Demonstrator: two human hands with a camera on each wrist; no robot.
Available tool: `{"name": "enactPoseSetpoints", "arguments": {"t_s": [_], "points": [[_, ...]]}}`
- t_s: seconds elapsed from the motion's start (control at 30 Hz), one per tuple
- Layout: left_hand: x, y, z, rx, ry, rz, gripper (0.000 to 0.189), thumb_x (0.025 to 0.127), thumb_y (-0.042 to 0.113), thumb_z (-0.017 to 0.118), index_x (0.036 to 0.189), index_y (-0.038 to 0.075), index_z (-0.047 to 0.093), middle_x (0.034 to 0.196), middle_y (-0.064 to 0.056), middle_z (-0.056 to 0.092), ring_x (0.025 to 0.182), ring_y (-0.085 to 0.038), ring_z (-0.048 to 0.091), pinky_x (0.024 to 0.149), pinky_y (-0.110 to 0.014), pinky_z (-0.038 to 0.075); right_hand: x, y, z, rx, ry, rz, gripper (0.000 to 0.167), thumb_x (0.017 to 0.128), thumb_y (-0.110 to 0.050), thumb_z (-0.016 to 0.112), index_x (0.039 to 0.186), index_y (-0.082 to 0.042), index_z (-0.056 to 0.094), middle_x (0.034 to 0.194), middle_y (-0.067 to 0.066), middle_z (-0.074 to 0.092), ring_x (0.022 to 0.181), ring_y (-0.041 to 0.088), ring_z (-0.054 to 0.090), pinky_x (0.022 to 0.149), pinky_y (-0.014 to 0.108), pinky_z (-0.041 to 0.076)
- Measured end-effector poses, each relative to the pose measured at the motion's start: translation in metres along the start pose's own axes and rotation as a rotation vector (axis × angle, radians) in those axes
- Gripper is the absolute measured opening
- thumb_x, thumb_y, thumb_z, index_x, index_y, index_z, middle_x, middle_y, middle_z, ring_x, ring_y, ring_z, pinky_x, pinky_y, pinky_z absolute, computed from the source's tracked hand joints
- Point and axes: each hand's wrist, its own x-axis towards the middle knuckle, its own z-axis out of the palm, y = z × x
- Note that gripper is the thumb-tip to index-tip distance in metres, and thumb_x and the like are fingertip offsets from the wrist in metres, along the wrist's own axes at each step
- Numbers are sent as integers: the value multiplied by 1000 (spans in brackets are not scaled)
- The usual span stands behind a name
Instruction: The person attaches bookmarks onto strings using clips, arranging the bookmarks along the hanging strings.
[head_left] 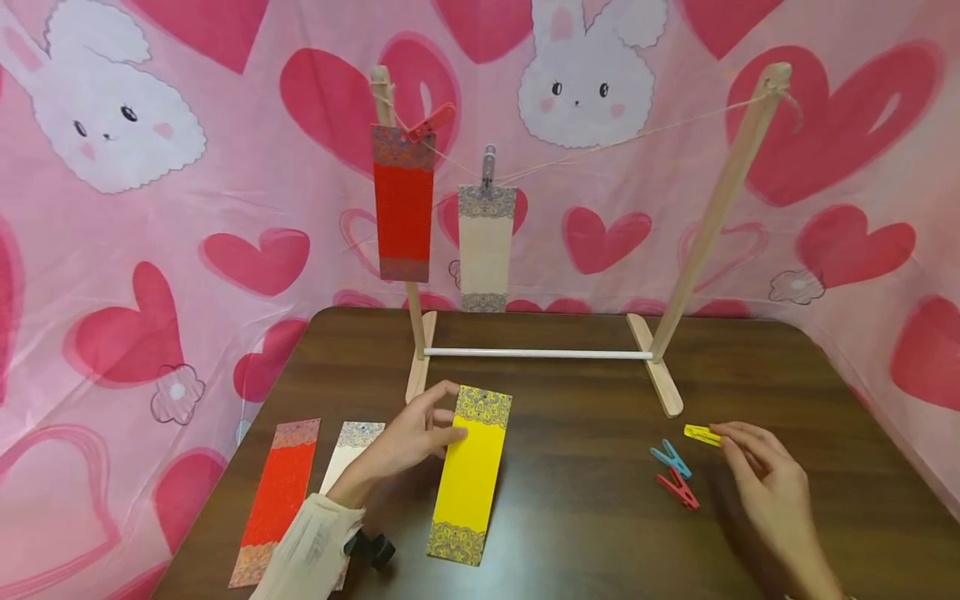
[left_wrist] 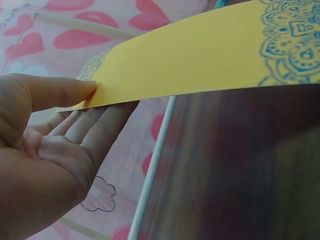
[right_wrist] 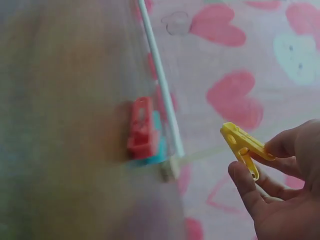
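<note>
My left hand pinches a yellow card by its left edge near the top, thumb in front and fingers behind. Lacy bands pattern both ends of this card, which is held up over the table. In the left wrist view the thumb presses the yellow face. A yellow clothespin sits between the thumb and fingers of my right hand, held by its handle ends. Just left of that hand, a blue clothespin and a red clothespin lie on the table.
A wooden stand with a right post carries a sagging string. From it hang a red card by a red clothespin and a cream card by a grey clothespin. Another red card and a white card lie left.
</note>
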Motion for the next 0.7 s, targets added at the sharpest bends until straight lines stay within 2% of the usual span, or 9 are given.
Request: {"name": "enactPoseSetpoints", "arguments": {"t_s": [0.17,0.37,0.53,0.7], "points": [[3,9,0,45,80,18,44,95,2,63,133,4,40,102,-18,73,80,-26,70,74,-46,60,13,-18,-12,-2,-29,-74,19,94,2,65,109,-1,74,116,0,69,109,-6,59,87,3,43],[7,21,-2,71,136,50,44,95,3,63,132,4,41,97,-17,73,77,-25,67,74,-50,58,28,-32,-22,-7,-18,-155,20,90,6,68,107,-1,75,114,1,71,103,-7,62,82,3,44],[10,28,-2,64,153,61,42,95,2,64,131,4,43,105,-18,72,82,-27,69,77,-53,58,34,-37,-27,4,-17,-224,23,86,9,69,106,0,75,110,5,71,96,-7,62,74,3,44],[12,34,-1,51,171,93,43,94,1,64,132,4,44,112,-19,71,84,-30,70,76,-51,58,38,-42,-30,18,-45,-249,24,86,11,69,106,-1,74,109,7,71,97,-4,63,77,4,45]]}}
